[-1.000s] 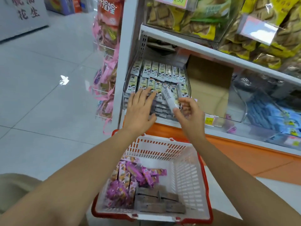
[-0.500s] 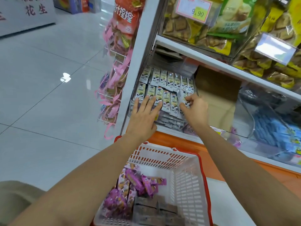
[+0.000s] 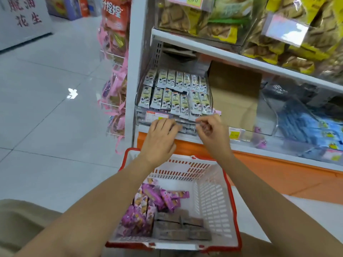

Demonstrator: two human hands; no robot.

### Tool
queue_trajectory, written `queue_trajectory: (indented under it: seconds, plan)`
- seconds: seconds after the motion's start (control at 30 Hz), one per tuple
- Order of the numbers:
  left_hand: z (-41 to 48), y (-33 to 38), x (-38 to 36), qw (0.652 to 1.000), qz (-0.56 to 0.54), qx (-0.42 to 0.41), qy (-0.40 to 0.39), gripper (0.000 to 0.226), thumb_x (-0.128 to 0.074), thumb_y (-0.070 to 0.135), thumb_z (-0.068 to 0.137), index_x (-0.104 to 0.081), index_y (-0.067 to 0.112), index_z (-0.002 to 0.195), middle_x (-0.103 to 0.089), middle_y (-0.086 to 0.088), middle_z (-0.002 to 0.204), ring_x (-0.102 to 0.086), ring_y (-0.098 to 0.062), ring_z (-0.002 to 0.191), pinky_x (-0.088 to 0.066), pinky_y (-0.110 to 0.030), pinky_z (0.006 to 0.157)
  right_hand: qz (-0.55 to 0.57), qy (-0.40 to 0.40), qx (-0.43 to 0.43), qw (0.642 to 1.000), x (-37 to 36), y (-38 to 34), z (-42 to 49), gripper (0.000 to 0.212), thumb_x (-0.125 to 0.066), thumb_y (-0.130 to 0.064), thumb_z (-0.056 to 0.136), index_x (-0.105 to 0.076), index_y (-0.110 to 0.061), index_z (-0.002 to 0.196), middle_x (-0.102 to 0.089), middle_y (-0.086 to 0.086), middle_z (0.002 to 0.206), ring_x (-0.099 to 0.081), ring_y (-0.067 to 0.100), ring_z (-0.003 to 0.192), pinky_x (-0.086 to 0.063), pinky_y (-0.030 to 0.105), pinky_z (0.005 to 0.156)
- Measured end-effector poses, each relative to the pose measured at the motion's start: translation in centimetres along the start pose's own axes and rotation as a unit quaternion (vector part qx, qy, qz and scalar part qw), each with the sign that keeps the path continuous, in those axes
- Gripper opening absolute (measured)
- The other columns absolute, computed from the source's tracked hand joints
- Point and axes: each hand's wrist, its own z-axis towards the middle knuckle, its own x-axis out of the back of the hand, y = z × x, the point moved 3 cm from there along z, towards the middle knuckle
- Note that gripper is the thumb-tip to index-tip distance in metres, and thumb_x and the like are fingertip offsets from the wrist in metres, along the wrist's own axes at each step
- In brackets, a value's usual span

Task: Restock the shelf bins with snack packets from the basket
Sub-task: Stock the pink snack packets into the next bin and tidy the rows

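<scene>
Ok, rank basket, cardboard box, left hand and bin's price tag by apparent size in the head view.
1. Basket, though nearest the camera, so enlarged
2. Cardboard box
3. Left hand
4. Price tag

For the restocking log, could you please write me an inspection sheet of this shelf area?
Surface: white shelving, with the bin on its lower shelf.
Job's things: clear bin lined with green-white packets; basket holds purple packets and brown packets.
Clutter: cardboard box right of the bin.
Grippers: left hand and right hand at the bin's front, fingers curled; grip unclear.
Cables: nothing seen.
Surroundings: tiled floor, pink hanging packs, blue packets, yellow bags above.
</scene>
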Motion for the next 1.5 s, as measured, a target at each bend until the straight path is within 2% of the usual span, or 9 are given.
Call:
queue_trajectory:
  seconds: [0.17,0.3,0.4,0.5,0.7,0.87,1.2,1.37,1.5]
  plan:
    - [-2.7,1.3,-4.0,0.993,0.009,0.026,-0.115,0.040,-0.066,0.020,0.074,-0.061,0.013,0.113,-0.056,-0.009,0.114,-0.049,-0.029,0.110,-0.035,-0.041,0.097,0.001,-0.094,-0.046,0.995,-2.6,5.0,-7.5,0.016,-0.069,-0.011,0.087,-0.069,-0.017,0.102,-0.055,-0.003,0.089,-0.054,0.009,0.077,-0.044,0.018,0.070]
    - [-5.3,1.0,-7.3,0.979,0.013,0.051,-0.198,0.053,-0.070,0.020,0.076,-0.059,0.011,0.127,-0.054,-0.016,0.133,-0.044,-0.036,0.129,-0.027,-0.051,0.113,-0.018,-0.197,-0.105,0.975,-5.6,9.6,-13.2,0.019,-0.070,-0.014,0.086,-0.069,-0.016,0.104,-0.055,-0.006,0.088,-0.053,0.008,0.073,-0.046,0.024,0.071]
    - [-6.4,0.2,-9.5,0.963,0.026,0.063,-0.262,0.069,-0.064,0.028,0.085,-0.039,0.013,0.147,-0.034,-0.014,0.155,-0.024,-0.034,0.146,-0.009,-0.049,0.121,-0.029,-0.266,-0.149,0.952,-7.8,12.4,-17.0,0.020,-0.070,-0.017,0.086,-0.069,-0.019,0.106,-0.055,-0.009,0.086,-0.052,0.005,0.073,-0.045,0.024,0.070]
    - [-7.1,-0.7,-11.7,0.947,0.050,0.077,-0.309,0.077,-0.056,0.036,0.092,-0.018,0.016,0.155,-0.015,-0.010,0.162,-0.007,-0.029,0.150,-0.001,-0.047,0.122,-0.029,-0.332,-0.194,0.923,-9.9,15.0,-19.9,0.019,-0.068,-0.020,0.088,-0.067,-0.023,0.107,-0.057,-0.008,0.088,-0.053,0.005,0.073,-0.047,0.024,0.071]
    - [-8.8,-2.5,-15.0,0.939,0.066,0.100,-0.324,0.086,-0.062,0.033,0.086,-0.015,0.015,0.155,-0.022,-0.011,0.156,-0.015,-0.031,0.146,-0.002,-0.050,0.122,-0.068,-0.458,-0.261,0.847,-14.6,18.9,-24.0,0.023,-0.062,-0.027,0.091,-0.065,-0.020,0.113,-0.060,0.000,0.102,-0.057,0.015,0.090,-0.046,0.028,0.080]
    - [-9.7,-3.1,-16.9,0.958,0.067,0.091,-0.265,0.086,-0.071,0.024,0.073,-0.033,0.015,0.150,-0.037,-0.016,0.146,-0.029,-0.036,0.137,-0.013,-0.055,0.120,-0.095,-0.534,-0.256,0.800,-17.1,20.6,-26.7,0.030,-0.061,-0.030,0.091,-0.062,-0.019,0.119,-0.057,0.007,0.114,-0.055,0.025,0.108,-0.043,0.030,0.088]
    - [-10.3,-2.9,-18.5,0.965,0.097,0.100,-0.221,0.092,-0.078,0.030,0.068,-0.035,0.013,0.147,-0.034,-0.016,0.142,-0.028,-0.035,0.135,-0.010,-0.055,0.118,-0.148,-0.558,-0.187,0.795,-17.8,21.9,-27.0,0.037,-0.066,-0.029,0.083,-0.058,-0.021,0.118,-0.063,0.003,0.116,-0.058,0.024,0.107,-0.045,0.031,0.084]
    - [-10.1,-2.8,-18.1,0.963,0.091,0.106,-0.231,0.091,-0.078,0.028,0.068,-0.035,0.012,0.147,-0.038,-0.017,0.143,-0.028,-0.036,0.136,-0.012,-0.057,0.118,-0.112,-0.469,-0.199,0.853,-16.6,21.5,-24.6,0.035,-0.062,-0.027,0.087,-0.058,-0.022,0.121,-0.067,0.002,0.111,-0.064,0.025,0.098,-0.049,0.034,0.075]
    - [-9.6,-2.4,-17.1,0.955,0.069,0.117,-0.264,0.087,-0.072,0.026,0.073,-0.033,0.012,0.150,-0.035,-0.017,0.147,-0.025,-0.036,0.140,-0.010,-0.056,0.120,-0.008,-0.376,-0.238,0.895,-14.7,20.1,-21.8,0.037,-0.069,-0.022,0.086,-0.059,-0.022,0.121,-0.066,0.002,0.096,-0.064,0.020,0.082,-0.050,0.031,0.069]
